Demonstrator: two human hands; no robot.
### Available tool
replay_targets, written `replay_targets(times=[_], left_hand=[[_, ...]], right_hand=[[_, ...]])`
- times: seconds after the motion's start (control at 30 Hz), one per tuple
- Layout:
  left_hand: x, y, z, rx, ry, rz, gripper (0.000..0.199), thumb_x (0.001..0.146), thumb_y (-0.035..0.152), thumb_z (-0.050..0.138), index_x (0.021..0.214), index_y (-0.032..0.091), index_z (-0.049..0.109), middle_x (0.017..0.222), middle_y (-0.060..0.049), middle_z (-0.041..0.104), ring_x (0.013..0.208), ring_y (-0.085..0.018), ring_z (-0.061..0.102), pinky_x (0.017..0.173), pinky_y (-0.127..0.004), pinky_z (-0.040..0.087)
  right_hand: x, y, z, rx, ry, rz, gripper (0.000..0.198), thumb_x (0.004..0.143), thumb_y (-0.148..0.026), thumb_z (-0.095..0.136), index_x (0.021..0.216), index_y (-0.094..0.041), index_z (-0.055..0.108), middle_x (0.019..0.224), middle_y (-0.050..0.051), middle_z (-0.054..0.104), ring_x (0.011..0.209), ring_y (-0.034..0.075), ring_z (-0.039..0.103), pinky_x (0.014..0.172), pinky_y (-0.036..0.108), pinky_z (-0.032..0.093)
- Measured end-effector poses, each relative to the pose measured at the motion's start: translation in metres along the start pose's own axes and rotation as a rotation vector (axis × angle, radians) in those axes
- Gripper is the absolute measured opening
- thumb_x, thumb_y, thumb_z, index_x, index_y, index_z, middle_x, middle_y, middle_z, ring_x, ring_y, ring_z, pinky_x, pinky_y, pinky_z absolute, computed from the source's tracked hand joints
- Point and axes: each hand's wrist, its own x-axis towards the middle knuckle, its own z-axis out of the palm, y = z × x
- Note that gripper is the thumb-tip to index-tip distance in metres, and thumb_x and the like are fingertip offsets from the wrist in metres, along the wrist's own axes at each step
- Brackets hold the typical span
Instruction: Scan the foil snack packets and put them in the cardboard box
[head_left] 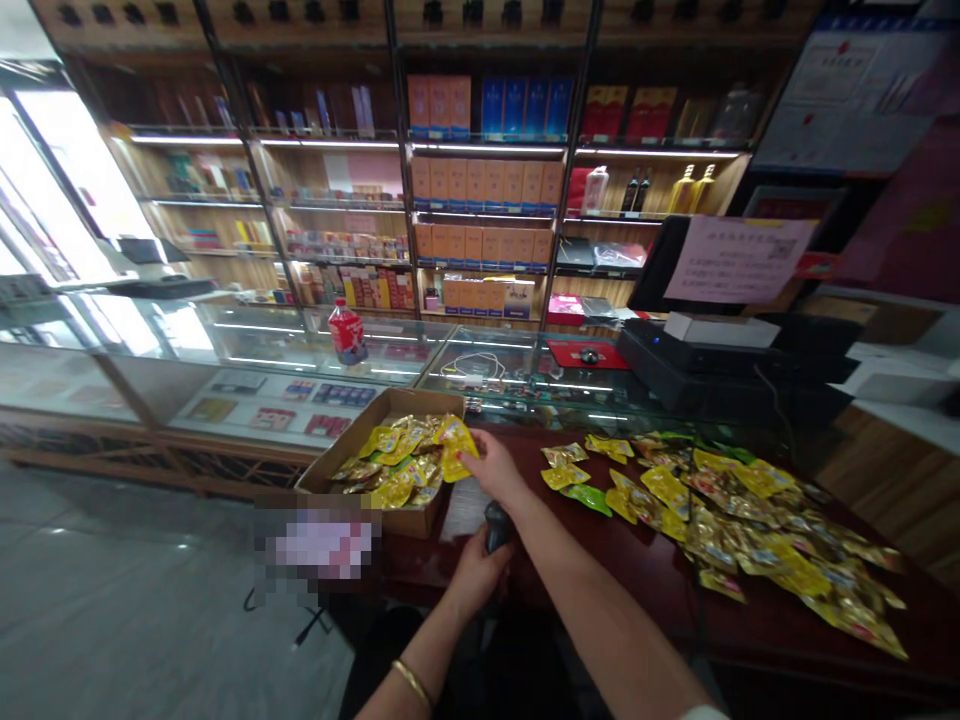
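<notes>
My right hand [491, 468] pinches a yellow snack packet [455, 450] at the right side of an open cardboard box [414, 520]. Inside the box lie several yellow and gold snack packets [397, 455]. Lower down, near the table's front edge, my left hand [480, 572] is wrapped around a dark barcode scanner [495, 525], its head pointing up and away from me. A gold bracelet [411, 682] circles my left wrist. To the right, a spread pile of gold, yellow and green packets [720, 530] covers much of the dark red table [577, 545].
Behind the table runs a glass display counter [390, 350] with a red bottle [347, 332] on it. A mouse [589, 356] rests on a red mat near a black cash register [697, 370]. Shelves of boxed goods [480, 185] line the back wall.
</notes>
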Motion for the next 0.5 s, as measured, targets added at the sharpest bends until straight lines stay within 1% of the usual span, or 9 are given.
replay_targets(times=[0.07,0.1,0.13,0.17,0.23,0.3,0.37,0.43,0.5], left_hand=[[0.000,0.000,-0.002,0.005,0.009,-0.001,0.032,0.079,0.040,0.067,0.099,0.020,0.052,0.050,0.008,0.055,0.031,-0.011,0.045,0.033,-0.021,0.036],[0.000,0.000,-0.002,0.011,0.012,-0.009,0.032,0.079,0.040,0.067,0.099,0.020,0.052,0.051,0.008,0.055,0.031,-0.011,0.046,0.033,-0.020,0.036],[0.000,0.000,-0.002,0.016,0.016,-0.018,0.033,0.078,0.040,0.068,0.098,0.021,0.052,0.051,0.008,0.055,0.031,-0.011,0.046,0.033,-0.020,0.036],[0.000,0.000,-0.002,0.020,0.018,-0.026,0.033,0.078,0.040,0.069,0.098,0.021,0.051,0.050,0.009,0.055,0.032,-0.011,0.046,0.033,-0.020,0.036],[0.001,0.000,-0.002,0.014,0.010,-0.027,0.034,0.077,0.042,0.070,0.097,0.021,0.051,0.050,0.009,0.054,0.032,-0.011,0.046,0.033,-0.019,0.035],[0.001,-0.001,-0.001,0.000,-0.007,-0.007,0.036,0.076,0.045,0.070,0.096,0.021,0.052,0.051,0.009,0.055,0.032,-0.010,0.047,0.032,-0.019,0.034],[0.002,-0.001,0.000,-0.007,-0.023,0.005,0.039,0.075,0.048,0.071,0.096,0.020,0.053,0.050,0.009,0.055,0.031,-0.011,0.046,0.032,-0.019,0.033],[0.002,-0.002,0.000,-0.005,-0.029,0.008,0.042,0.075,0.051,0.071,0.098,0.020,0.054,0.050,0.009,0.054,0.031,-0.011,0.046,0.031,-0.019,0.032],[0.002,-0.002,0.000,0.002,-0.026,0.008,0.043,0.075,0.051,0.070,0.099,0.019,0.054,0.049,0.009,0.054,0.031,-0.011,0.045,0.031,-0.019,0.032]], right_hand=[[0.013,-0.001,0.014,0.031,-0.072,-0.019,0.043,0.078,-0.027,0.072,0.120,-0.025,0.063,0.119,0.005,0.075,0.106,0.022,0.073,0.089,0.037,0.061],[0.015,0.000,0.012,-0.022,-0.075,-0.040,0.041,0.081,-0.026,0.070,0.122,-0.025,0.064,0.123,0.006,0.074,0.109,0.021,0.073,0.092,0.037,0.060],[0.015,0.002,0.002,-0.127,-0.053,-0.067,0.039,0.083,-0.024,0.067,0.122,-0.025,0.065,0.125,0.006,0.073,0.111,0.022,0.072,0.095,0.038,0.059],[0.011,0.005,-0.013,-0.271,-0.006,-0.093,0.035,0.086,-0.023,0.065,0.121,-0.024,0.067,0.125,0.007,0.073,0.113,0.022,0.070,0.099,0.039,0.056],[-0.003,0.012,-0.057,-0.616,0.145,-0.106,0.031,0.091,-0.022,0.059,0.121,-0.022,0.069,0.125,0.009,0.073,0.118,0.024,0.067,0.106,0.043,0.051],[-0.023,0.024,-0.107,-0.931,0.329,-0.010,0.035,0.094,-0.020,0.053,0.126,-0.018,0.067,0.131,0.014,0.069,0.125,0.027,0.062,0.110,0.045,0.045],[-0.046,0.038,-0.149,-1.176,0.461,0.129,0.039,0.095,-0.023,0.054,0.131,-0.015,0.065,0.137,0.019,0.065,0.133,0.034,0.055,0.111,0.052,0.041],[-0.067,0.053,-0.177,-1.341,0.495,0.229,0.044,0.095,-0.029,0.057,0.135,-0.012,0.063,0.143,0.024,0.060,0.140,0.041,0.046,0.113,0.061,0.034],[-0.085,0.066,-0.192,-1.428,0.455,0.262,0.046,0.096,-0.036,0.058,0.135,-0.011,0.063,0.148,0.025,0.056,0.145,0.044,0.039,0.114,0.069,0.026]])
